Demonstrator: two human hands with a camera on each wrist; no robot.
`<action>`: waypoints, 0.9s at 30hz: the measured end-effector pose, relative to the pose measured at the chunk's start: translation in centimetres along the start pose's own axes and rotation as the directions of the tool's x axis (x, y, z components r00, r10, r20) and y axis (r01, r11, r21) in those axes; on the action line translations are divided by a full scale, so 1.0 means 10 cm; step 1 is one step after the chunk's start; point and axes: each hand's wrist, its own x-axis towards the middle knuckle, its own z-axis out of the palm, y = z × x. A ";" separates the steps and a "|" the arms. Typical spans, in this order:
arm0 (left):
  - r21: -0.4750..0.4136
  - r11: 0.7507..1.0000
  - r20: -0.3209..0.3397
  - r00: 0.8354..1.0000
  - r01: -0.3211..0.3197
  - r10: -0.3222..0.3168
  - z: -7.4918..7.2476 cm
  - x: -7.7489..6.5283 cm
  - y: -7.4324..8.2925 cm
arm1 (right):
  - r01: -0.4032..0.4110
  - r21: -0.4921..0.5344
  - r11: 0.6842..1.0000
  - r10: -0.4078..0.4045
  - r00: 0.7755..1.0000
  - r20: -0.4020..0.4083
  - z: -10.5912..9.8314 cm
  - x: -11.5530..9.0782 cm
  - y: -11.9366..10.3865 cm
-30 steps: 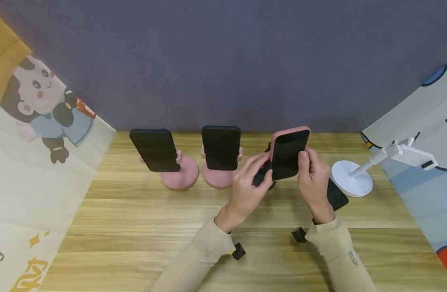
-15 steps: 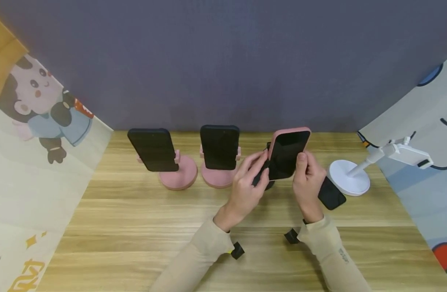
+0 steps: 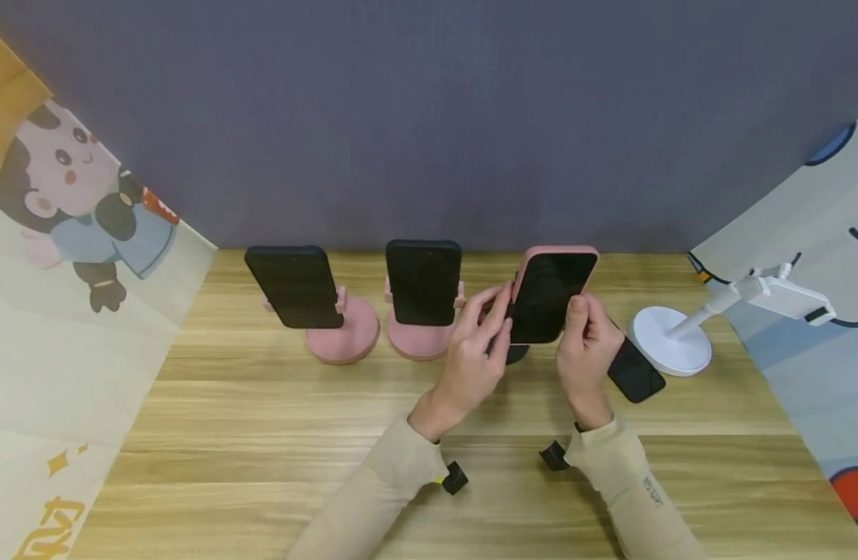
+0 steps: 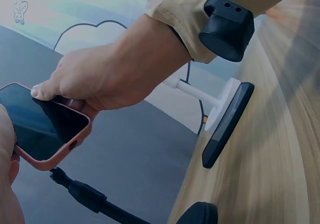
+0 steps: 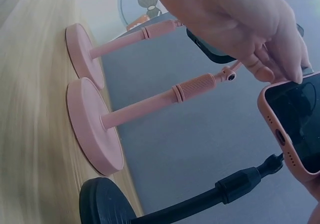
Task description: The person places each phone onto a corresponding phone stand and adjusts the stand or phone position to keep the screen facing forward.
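A phone in a pink case (image 3: 551,299) stands upright, screen facing me, at the black phone stand (image 5: 202,200). My right hand (image 3: 588,350) grips its right edge, thumb on the front and fingers curled behind. At the phone's left edge, my left hand (image 3: 467,362) pinches the stand's dark clamp between thumb and fingers; the clamp is mostly hidden. The stand's black stem and round base show below the phone in both wrist views. In the left wrist view, the right hand (image 4: 100,79) has its thumb on the phone's rim.
To the left, two pink stands (image 3: 342,334) hold dark phones (image 3: 424,281). At the right, a white stand (image 3: 670,342) carries a white-backed phone (image 3: 796,299). Beside its base, another black phone (image 3: 636,372) lies on the wooden table (image 3: 260,451). A grey-blue panel (image 3: 429,124) closes the back.
The pink-cased phone has shifted slightly left and down toward the left hand and turned a little more squarely to me. The right hand has moved left with it, exposing more of the lying phone.
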 end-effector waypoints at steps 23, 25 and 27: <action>-0.005 1.000 -0.010 1.000 0.026 -0.026 0.04 -0.04 -0.02 | 0.019 -0.032 0.999 -0.020 1.000 -0.023 0.02 0.01 -0.11; -0.005 1.000 -0.008 1.000 0.027 -0.027 0.04 -0.03 -0.02 | 0.020 -0.035 0.999 -0.021 0.999 -0.026 0.02 0.01 -0.12; -0.003 0.999 -0.004 0.999 0.036 -0.036 0.04 -0.02 -0.02 | 0.021 -0.037 0.999 -0.022 0.999 -0.027 0.02 0.02 -0.13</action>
